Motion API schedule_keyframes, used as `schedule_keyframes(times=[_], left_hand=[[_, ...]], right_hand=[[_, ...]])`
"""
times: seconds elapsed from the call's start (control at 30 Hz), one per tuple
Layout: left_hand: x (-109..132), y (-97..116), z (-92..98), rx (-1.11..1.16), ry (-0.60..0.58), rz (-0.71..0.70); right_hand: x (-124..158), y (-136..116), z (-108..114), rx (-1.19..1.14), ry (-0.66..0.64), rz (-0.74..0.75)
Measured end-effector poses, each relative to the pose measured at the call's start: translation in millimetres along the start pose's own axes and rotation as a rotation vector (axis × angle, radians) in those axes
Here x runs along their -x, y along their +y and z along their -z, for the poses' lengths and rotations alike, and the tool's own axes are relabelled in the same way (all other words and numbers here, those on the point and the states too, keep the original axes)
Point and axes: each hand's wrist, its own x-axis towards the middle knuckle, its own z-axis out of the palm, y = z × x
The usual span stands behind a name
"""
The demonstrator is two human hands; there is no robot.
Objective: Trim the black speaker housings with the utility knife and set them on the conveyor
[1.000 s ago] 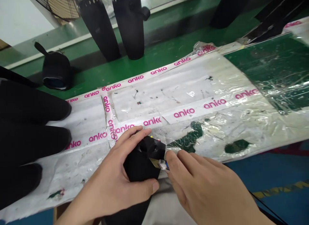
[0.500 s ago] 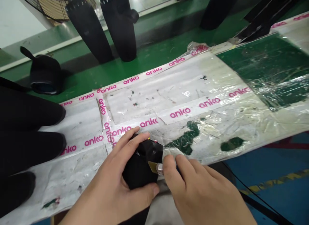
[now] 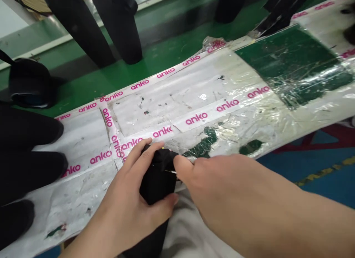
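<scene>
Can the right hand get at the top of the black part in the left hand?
Likely yes: the left hand grips the black part low, and right hand fingers touch its top.

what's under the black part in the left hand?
Pale cloth shows below the black part; the taped bench cover lies beyond. Left hand and right hand hide its underside.

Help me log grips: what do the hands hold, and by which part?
Left hand wraps the black housing at mid-body; right hand touches its top end.
</scene>
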Motion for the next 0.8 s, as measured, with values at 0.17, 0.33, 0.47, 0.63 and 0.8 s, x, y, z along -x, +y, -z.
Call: schedule_keyframes(times=[0.17,0.33,0.47,0.63,0.8], left_hand=[[0.7,2.5,0.2,0.052,0.025,0.017],[3.0,-6.9,1.7,0.242,0.03,0.096],[4.9,-11.9,-1.0,0.309,0.033,0.135],[8.3,-20.8,4.7,0.34,-0.017,0.166],[30.4,-49.4,25.3,0.344,0.14,0.278]], right_hand=[[1.7,-4.7,3.4,0.132,-0.086,-0.094],[32.2,3.3,-9.9,0.138,0.279,-0.047],[49.2,14.2,-22.7,0.123,0.395,-0.082],[51.3,19.5,-42.0,-0.028,0.331,-0.209],[53.6,32.0,-61.9,-0.241,0.331,-0.308]])
